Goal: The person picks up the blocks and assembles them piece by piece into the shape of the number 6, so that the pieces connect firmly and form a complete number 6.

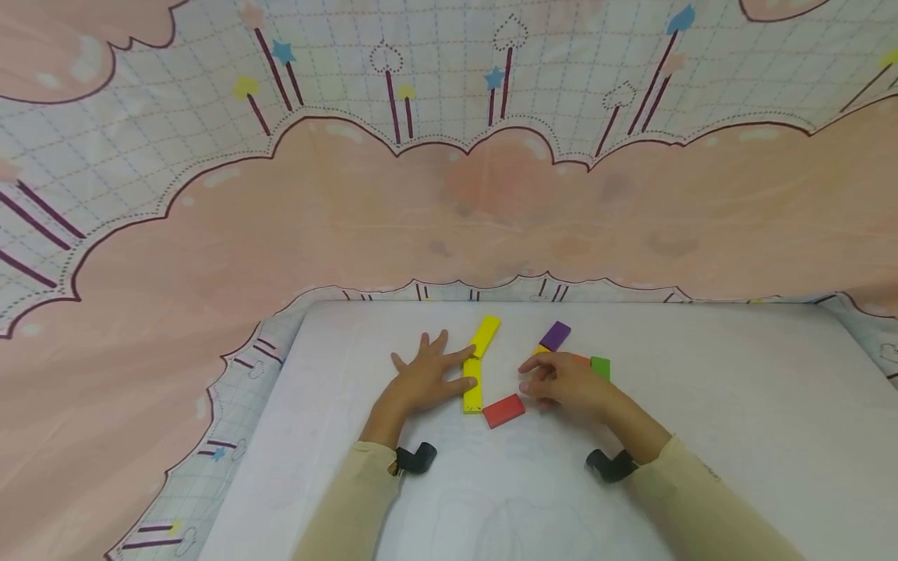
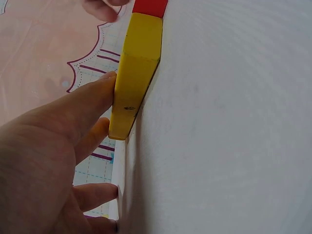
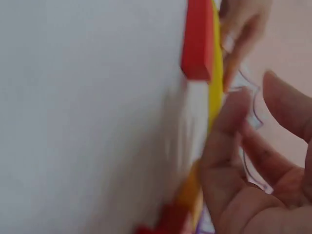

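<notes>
Two yellow blocks lie end to end in the head view, the far one [image 1: 487,333] slanting right and the near one [image 1: 472,400] pointing toward me. My left hand [image 1: 423,379] is on their left with fingers spread, thumb and index finger resting on the yellow pieces. A red block [image 1: 503,411] adjoins the near yellow block's lower end, at a slant. To the right hovers my right hand [image 1: 571,383], fingers loosely bent; in the right wrist view nothing is between its thumb and fingers [image 3: 226,131]. It partly hides an orange-yellow block [image 1: 540,350] and an orange-red piece [image 1: 581,359].
Beyond the right hand lie a purple block [image 1: 556,336] and a green block [image 1: 600,368]. The blocks lie on a white tabletop [image 1: 281,483]. Behind its far edge hangs a pink patterned cloth [image 1: 449,218]. Each wrist wears a black camera mount.
</notes>
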Demonstrator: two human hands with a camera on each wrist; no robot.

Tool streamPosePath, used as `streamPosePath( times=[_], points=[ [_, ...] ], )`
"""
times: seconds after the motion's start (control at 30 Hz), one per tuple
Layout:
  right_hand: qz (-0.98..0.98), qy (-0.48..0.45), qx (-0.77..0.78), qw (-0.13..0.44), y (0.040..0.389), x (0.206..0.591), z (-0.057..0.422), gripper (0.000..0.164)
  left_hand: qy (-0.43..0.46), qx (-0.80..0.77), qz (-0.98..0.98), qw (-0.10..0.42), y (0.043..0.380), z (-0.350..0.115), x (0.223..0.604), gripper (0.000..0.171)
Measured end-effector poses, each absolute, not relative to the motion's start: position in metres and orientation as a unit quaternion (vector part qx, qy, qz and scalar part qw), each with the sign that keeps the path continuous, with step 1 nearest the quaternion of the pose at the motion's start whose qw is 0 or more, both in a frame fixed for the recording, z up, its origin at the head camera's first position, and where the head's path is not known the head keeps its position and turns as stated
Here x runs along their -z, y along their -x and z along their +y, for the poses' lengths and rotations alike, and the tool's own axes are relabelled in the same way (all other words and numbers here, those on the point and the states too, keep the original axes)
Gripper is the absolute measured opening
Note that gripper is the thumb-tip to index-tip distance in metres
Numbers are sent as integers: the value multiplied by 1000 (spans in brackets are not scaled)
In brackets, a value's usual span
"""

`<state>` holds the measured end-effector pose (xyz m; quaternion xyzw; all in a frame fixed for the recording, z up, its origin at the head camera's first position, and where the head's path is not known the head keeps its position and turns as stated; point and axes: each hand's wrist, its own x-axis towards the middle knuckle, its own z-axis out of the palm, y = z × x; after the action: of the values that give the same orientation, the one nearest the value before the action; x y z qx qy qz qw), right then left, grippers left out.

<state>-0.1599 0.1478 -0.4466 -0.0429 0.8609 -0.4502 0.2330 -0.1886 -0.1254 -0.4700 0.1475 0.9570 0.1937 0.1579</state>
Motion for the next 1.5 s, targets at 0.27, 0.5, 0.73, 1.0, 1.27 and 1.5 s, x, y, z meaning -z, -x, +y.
streamPosePath(
  times=[0.27,0.5,0.73,1.0,1.27,1.5],
  points=[
    [920,71,370,104,179,436,174,26,-148,-192,957,157,189,-125,470,62],
    [942,58,312,110,191,444,187,31,-148,-192,958,155,188,-125,470,62],
    [942,42,309,125,196,451,190,34,-148,-193,958,154,188,-125,469,62],
    [947,13,280,153,196,454,187,38,-147,-194,958,153,188,-125,470,62],
    [950,26,280,133,193,457,184,26,-145,-197,958,151,187,-125,470,62],
    [959,32,262,107,190,457,179,31,-145,-198,957,153,187,-125,469,62]
  ],
)
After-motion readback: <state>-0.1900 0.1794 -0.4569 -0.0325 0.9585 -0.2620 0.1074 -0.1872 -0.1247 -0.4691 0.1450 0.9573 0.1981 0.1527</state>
